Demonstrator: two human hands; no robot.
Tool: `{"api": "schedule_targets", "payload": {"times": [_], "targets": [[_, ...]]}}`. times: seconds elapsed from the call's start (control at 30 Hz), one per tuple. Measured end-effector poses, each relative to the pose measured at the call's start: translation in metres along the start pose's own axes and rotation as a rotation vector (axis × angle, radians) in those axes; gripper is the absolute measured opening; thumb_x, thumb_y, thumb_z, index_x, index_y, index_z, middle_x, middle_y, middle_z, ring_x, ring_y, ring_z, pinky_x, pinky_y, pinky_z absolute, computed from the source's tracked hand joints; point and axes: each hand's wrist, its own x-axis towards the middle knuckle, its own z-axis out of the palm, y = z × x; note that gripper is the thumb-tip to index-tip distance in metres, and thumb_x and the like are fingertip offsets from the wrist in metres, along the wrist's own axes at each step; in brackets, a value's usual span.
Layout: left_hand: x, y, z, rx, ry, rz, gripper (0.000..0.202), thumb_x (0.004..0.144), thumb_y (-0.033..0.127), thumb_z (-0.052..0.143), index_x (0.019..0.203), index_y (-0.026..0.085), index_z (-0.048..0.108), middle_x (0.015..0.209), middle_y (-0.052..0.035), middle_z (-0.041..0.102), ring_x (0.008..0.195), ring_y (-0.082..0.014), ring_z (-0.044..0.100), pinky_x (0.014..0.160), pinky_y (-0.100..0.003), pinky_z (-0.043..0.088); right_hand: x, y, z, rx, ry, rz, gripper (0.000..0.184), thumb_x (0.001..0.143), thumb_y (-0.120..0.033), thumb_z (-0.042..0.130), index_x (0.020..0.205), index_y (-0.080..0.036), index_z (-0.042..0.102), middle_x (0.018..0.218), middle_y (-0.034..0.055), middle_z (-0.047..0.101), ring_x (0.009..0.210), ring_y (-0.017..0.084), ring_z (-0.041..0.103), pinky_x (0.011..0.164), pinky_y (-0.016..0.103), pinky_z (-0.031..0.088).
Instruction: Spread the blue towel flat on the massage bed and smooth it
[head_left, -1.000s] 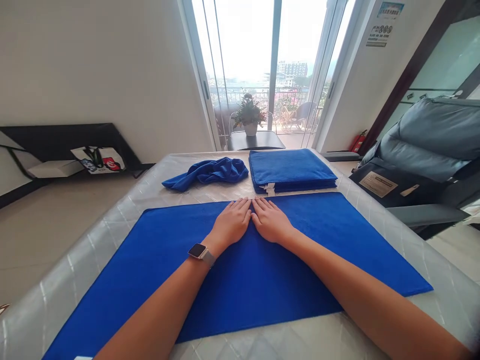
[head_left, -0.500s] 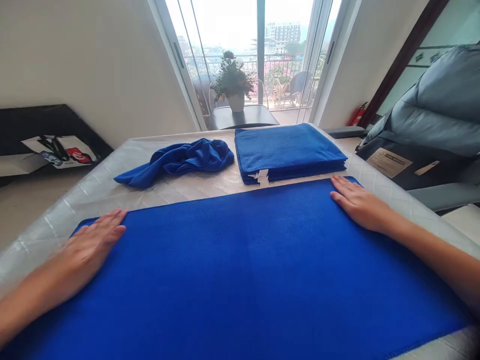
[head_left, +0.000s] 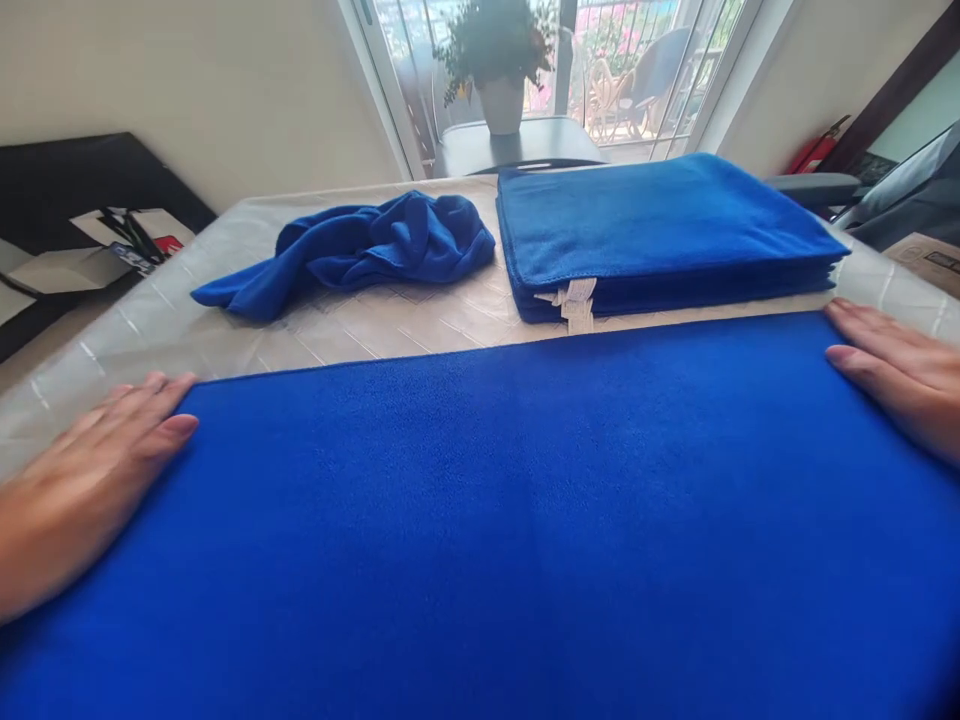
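A blue towel (head_left: pixel 517 500) lies spread flat across the near part of the table, its far edge straight. My left hand (head_left: pixel 97 465) rests on the towel's left edge by the far corner, fingers stretched out. On the opposite side my right hand (head_left: pixel 904 370) lies flat over the far right corner, partly cut off by the frame. Beyond the towel sits a stack of folded blue towels (head_left: pixel 660 220), with white labels (head_left: pixel 577 300) sticking out at its near left corner. To the left of the stack lies a crumpled blue towel (head_left: pixel 375 250).
The table (head_left: pixel 360 330) has a pale, shiny quilted cover. Behind it a potted plant (head_left: pixel 501 100) stands on a chair (head_left: pixel 525 145) before a glass door. A black surface with boxes (head_left: pixel 71 270) is at left; a fire extinguisher (head_left: pixel 817 150) stands back right.
The view has moved closer and tilted down, so the towels appear larger and my hands nearer the frame sides. Both hands stay flat at the spread towel's far corners.
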Motion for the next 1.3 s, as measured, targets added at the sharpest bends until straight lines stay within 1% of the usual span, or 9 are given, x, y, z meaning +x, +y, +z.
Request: {"api": "schedule_targets", "payload": {"times": [0.17, 0.43, 0.63, 0.73, 0.83, 0.93, 1.03, 1.17, 1.3], "targets": [[-0.001, 0.009, -0.002, 0.024, 0.003, 0.007, 0.051, 0.103, 0.051, 0.016, 0.151, 0.058, 0.0, 0.161, 0.0333, -0.006, 0.153, -0.0255, 0.008, 0.125, -0.051, 0.009, 0.003, 0.014, 0.004, 0.074, -0.038, -0.078, 0.082, 0.094, -0.077, 0.02, 0.159, -0.027, 0.024, 0.164, 0.003, 0.022, 0.149, 0.026, 0.02, 0.12, 0.044, 0.021], [0.01, -0.013, 0.005, 0.092, 0.023, -0.029, 0.06, 0.101, 0.058, 0.015, 0.157, 0.038, 0.013, 0.168, 0.014, 0.007, 0.154, -0.0245, 0.01, 0.124, -0.052, 0.015, -0.004, -0.022, -0.01, 0.042, -0.072, 0.0, 0.081, 0.097, -0.064, 0.018, 0.158, -0.012, 0.029, 0.164, 0.0089, 0.025, 0.151, 0.02, 0.018, 0.126, 0.035, 0.011], [0.002, 0.032, -0.003, 0.065, 0.023, -0.014, 0.083, 0.096, 0.063, 0.004, 0.155, 0.009, 0.026, 0.165, -0.0119, 0.024, 0.154, -0.0255, 0.014, 0.124, -0.049, 0.015, -0.008, -0.051, -0.024, -0.015, -0.147, -0.006, 0.073, 0.1, -0.046, 0.018, 0.156, 0.0, 0.027, 0.164, 0.0136, 0.023, 0.152, 0.019, 0.017, 0.126, 0.033, 0.011], [-0.001, 0.048, -0.012, 0.068, 0.019, -0.022, 0.082, 0.097, 0.06, 0.006, 0.153, 0.006, 0.029, 0.164, -0.0177, 0.025, 0.153, -0.0296, 0.016, 0.123, -0.052, 0.016, -0.012, -0.056, -0.029, -0.07, -0.091, -0.044, 0.067, 0.103, -0.04, 0.019, 0.153, 0.002, 0.033, 0.161, 0.0169, 0.03, 0.15, 0.023, 0.023, 0.125, 0.037, 0.016], [-0.007, 0.065, -0.034, 0.097, 0.174, -0.015, 0.075, 0.099, 0.058, 0.013, 0.146, 0.007, 0.043, 0.162, -0.0175, 0.029, 0.151, -0.0321, 0.021, 0.122, -0.053, 0.019, -0.02, -0.067, -0.038, -0.22, 0.057, -0.113, 0.064, 0.104, -0.038, 0.022, 0.148, 0.004, 0.041, 0.156, 0.0223, 0.038, 0.147, 0.03, 0.03, 0.123, 0.046, 0.02], [-0.016, 0.103, -0.056, -0.007, 0.337, -0.006, 0.064, 0.1, 0.054, 0.023, 0.131, 0.011, 0.059, 0.153, -0.0146, 0.046, 0.145, -0.0289, 0.037, 0.12, -0.049, 0.028, -0.039, -0.108, -0.047, -0.264, 0.181, -0.221, 0.06, 0.104, -0.032, 0.023, 0.145, 0.006, 0.045, 0.152, 0.0245, 0.043, 0.145, 0.031, 0.034, 0.122, 0.046, 0.022], [-0.024, 0.169, -0.056, -0.141, 0.254, 0.128, 0.054, 0.1, 0.047, 0.032, 0.133, 0.012, 0.057, 0.144, -0.012, 0.057, 0.137, -0.0239, 0.048, 0.118, -0.042, 0.034, -0.062, -0.181, -0.049, -0.142, 0.131, -0.356, 0.059, 0.104, -0.034, 0.024, 0.149, -0.001, 0.042, 0.155, 0.0177, 0.041, 0.146, 0.026, 0.033, 0.121, 0.043, 0.026], [-0.029, 0.261, -0.02, -0.03, 0.2, 0.374, 0.057, 0.105, 0.041, 0.025, 0.143, 0.006, 0.048, 0.152, -0.0178, 0.048, 0.146, -0.0245, 0.037, 0.121, -0.042, 0.029, -0.082, -0.27, -0.035, 0.011, 0.002, -0.474, 0.059, 0.104, -0.034, 0.021, 0.153, -0.004, 0.037, 0.159, 0.0138, 0.034, 0.149, 0.024, 0.028, 0.122, 0.042, 0.025], [-0.031, 0.297, 0.017, 0.097, 0.166, 0.523, 0.053, 0.106, 0.031, 0.022, 0.147, 0.005, 0.043, 0.156, -0.0195, 0.039, 0.149, -0.0283, 0.03, 0.122, -0.046, 0.028, -0.086, -0.294, -0.017, 0.027, -0.078, -0.5, 0.059, 0.101, -0.025, 0.024, 0.155, -0.002, 0.032, 0.161, 0.0153, 0.027, 0.15, 0.026, 0.023, 0.123, 0.044, 0.022]]}}
